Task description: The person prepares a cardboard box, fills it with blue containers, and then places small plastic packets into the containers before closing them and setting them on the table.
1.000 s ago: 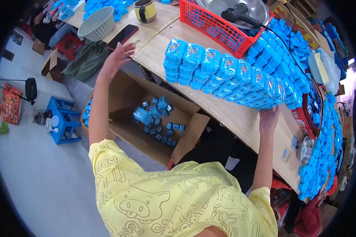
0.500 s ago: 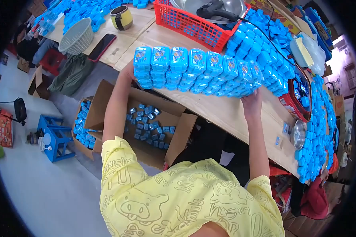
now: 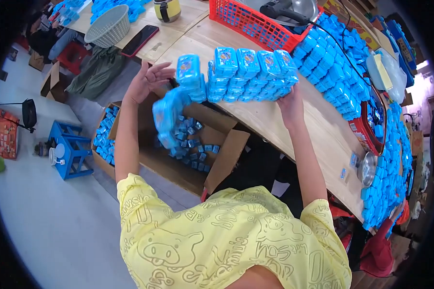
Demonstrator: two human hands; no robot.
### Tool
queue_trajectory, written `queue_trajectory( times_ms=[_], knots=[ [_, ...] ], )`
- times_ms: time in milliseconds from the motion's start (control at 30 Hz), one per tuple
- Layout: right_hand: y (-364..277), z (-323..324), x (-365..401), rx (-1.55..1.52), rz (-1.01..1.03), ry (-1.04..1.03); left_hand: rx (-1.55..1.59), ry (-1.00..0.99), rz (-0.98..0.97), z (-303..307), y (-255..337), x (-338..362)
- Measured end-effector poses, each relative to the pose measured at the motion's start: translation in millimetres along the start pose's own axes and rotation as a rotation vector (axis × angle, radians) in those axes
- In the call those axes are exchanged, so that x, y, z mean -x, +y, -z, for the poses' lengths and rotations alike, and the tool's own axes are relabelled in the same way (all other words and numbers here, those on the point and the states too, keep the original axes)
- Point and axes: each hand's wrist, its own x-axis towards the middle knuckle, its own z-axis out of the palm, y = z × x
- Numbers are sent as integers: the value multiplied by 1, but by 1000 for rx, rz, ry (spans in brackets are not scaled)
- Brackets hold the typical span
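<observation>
Stacked blue boxes point(image 3: 248, 74) in clear wrap stand along the near edge of the wooden table point(image 3: 193, 45). My right hand point(image 3: 291, 103) is pressed against the right end of this block, its fingers partly hidden behind the boxes. At the left end, a separate column of boxes point(image 3: 188, 72) stands slightly apart. Several blurred boxes point(image 3: 165, 115) are dropping off the edge over the open cardboard box point(image 3: 173, 166), where small blue packs point(image 3: 197, 153) lie. My left hand point(image 3: 148, 81) is beside them, fingers spread, holding nothing.
Behind the block is a red basket point(image 3: 255, 24) with a metal bowl and black dryer. A phone point(image 3: 140, 41), pale basket point(image 3: 108, 26) and yellow mug point(image 3: 167, 9) are at the back left. Blue boxes point(image 3: 328, 67) pile up at right; a co-worker's red sleeve point(image 3: 377, 253) shows lower right.
The long row has become shorter, with boxes from its left end falling toward the carton. My left hand has let go and opened; my right hand has shifted left with the block.
</observation>
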Motion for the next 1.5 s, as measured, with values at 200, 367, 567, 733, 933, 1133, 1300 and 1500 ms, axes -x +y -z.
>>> queue_trajectory(
  times_ms=[200,367,567,733,933,1133,1300,1500],
  knots=[
    [8,-18,-9,10,0,-44,-275,59,-64,-9,16,-31],
    [8,-35,-7,12,-13,-87,-249,-135,66,-41,16,-74],
    [16,-69,1,48,-86,-164,-281,-31,316,-35,-3,-92],
    [41,-100,14,61,-163,-266,-53,-2,321,-27,-9,-68],
    [61,-135,36,73,-135,-393,-33,-156,219,-25,-1,-31],
    [69,-127,48,60,-243,-368,-171,-93,109,-9,-8,-8],
    [41,-74,67,334,-19,-318,-409,310,24,-20,-38,26],
    [22,25,106,574,303,45,-757,513,316,-39,-171,105]
  ],
)
